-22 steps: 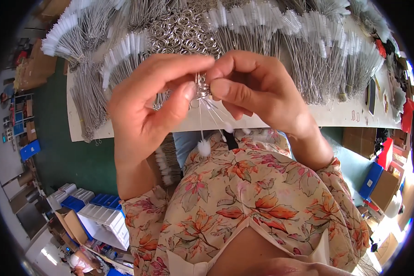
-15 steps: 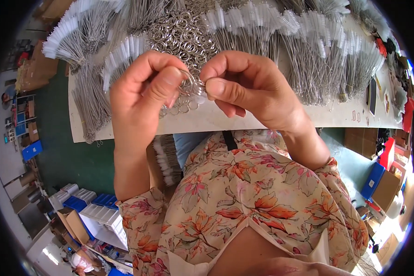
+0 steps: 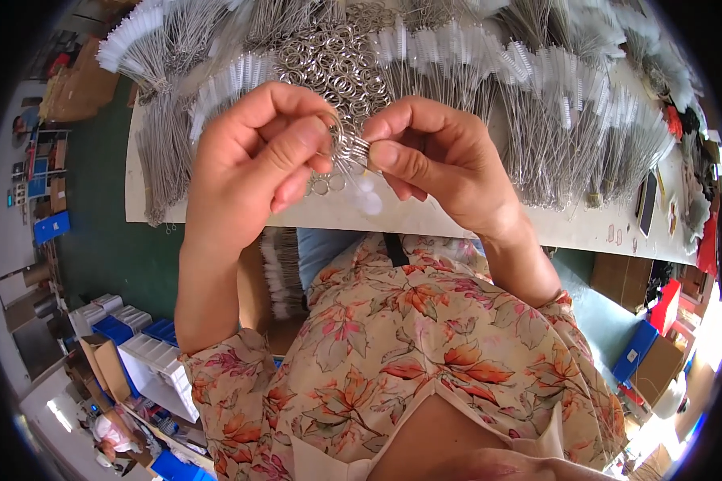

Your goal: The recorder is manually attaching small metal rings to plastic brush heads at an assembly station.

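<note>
Over the table's near edge, my left hand [image 3: 249, 164] is closed, with thumb and forefinger pinching a shiny metal ring [image 3: 338, 128]. Facing it, my right hand [image 3: 449, 164] is closed too and pinches a row of thin wire loops [image 3: 356, 147] side by side. These loops look like the handle ends of small wire brushes; pale round bristle tips [image 3: 368, 202] show blurred beneath them. Ring and loops meet between my fingertips, but I cannot tell how many loops are threaded on. Just beyond my hands lies a heap of similar metal rings [image 3: 329, 68].
White-bristled wire brushes [image 3: 549, 120] lie in thick bundles across the right of the table [image 3: 449, 224], with more bundles [image 3: 164, 152] at the left. A dark flat object [image 3: 646, 204] rests near the right end. Cardboard boxes [image 3: 622, 272] and white bins [image 3: 162, 373] stand on the floor.
The view has shifted slightly. The wire loops now show more clearly as a fanned row beside the ring, and the pale bristle tips have come into sight below. Both hands keep their pinch.
</note>
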The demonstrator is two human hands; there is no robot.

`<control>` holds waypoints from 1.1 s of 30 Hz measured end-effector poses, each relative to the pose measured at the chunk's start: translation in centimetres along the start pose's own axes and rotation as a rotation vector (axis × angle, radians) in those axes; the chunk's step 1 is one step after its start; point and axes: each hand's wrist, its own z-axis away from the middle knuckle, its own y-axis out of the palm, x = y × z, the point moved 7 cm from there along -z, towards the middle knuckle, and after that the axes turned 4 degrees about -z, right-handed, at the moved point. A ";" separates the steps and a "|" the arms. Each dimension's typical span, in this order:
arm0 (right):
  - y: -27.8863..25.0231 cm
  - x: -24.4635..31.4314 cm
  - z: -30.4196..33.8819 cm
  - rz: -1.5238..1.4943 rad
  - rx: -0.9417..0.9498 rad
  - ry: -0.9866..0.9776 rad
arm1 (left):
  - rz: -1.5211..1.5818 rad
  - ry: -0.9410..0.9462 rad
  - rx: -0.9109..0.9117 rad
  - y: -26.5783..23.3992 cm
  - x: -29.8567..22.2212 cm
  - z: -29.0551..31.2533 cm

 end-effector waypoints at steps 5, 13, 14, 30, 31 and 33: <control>-0.1 -0.2 0.3 0.000 0.000 0.007 | -0.790 0.442 -0.153 1.2 -2.0 0.9; 2.1 -2.2 -0.3 0.027 -0.001 -0.250 | 0.070 0.491 -0.270 0.3 -0.2 2.1; 2.0 -2.3 -0.6 0.171 -0.035 -0.321 | -0.006 0.501 -0.294 -0.1 -0.3 2.6; 5.8 -16.4 0.6 0.885 0.145 0.020 | -1.226 -0.172 -0.578 -14.9 21.4 18.7; 5.4 -16.1 0.5 0.904 0.170 0.031 | -1.264 -0.306 -0.488 -14.2 25.7 17.8; 5.1 -15.7 0.1 0.990 0.144 -0.040 | -1.280 -0.499 -0.337 -13.4 31.9 16.3</control>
